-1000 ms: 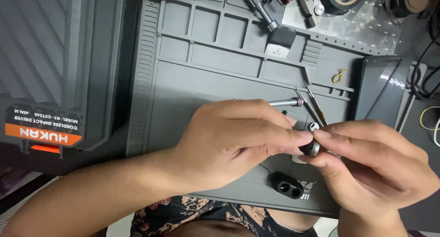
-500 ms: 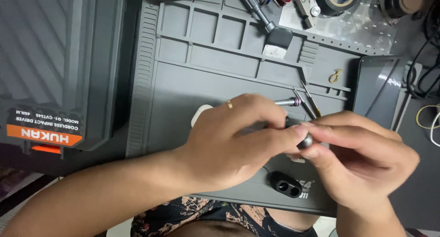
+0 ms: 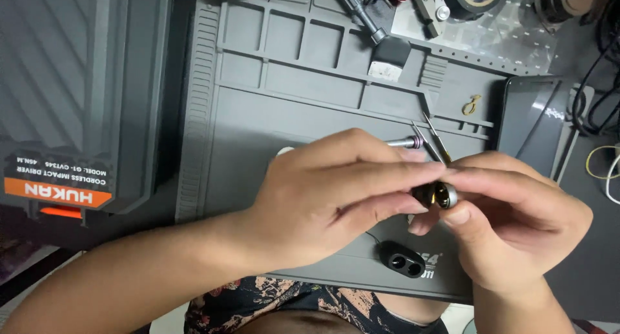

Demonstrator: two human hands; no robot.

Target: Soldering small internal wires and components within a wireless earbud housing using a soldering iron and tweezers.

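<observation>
Both hands meet over a grey silicone work mat (image 3: 271, 121). My left hand (image 3: 329, 192) and my right hand (image 3: 516, 218) pinch the same small round metal part (image 3: 439, 194), dark with a silver rim and a brassy centre. Fingertips of both hands touch it from either side. Just behind the hands lie a thin metal pin with a purple ring (image 3: 407, 142) and a pair of tweezers (image 3: 434, 139). A small black two-hole plastic piece (image 3: 402, 259) rests on the mat below the hands.
A dark tool case with an orange label (image 3: 71, 114) lies left of the mat. A screwdriver (image 3: 361, 8), tape rolls and small tools crowd the far edge. A small brass hook (image 3: 471, 105) sits on the mat; a dark phone (image 3: 533, 127) and cables lie right.
Both hands shifted slightly and the left fingers flattened over the part, which has turned so its brassy centre shows between the fingertips.
</observation>
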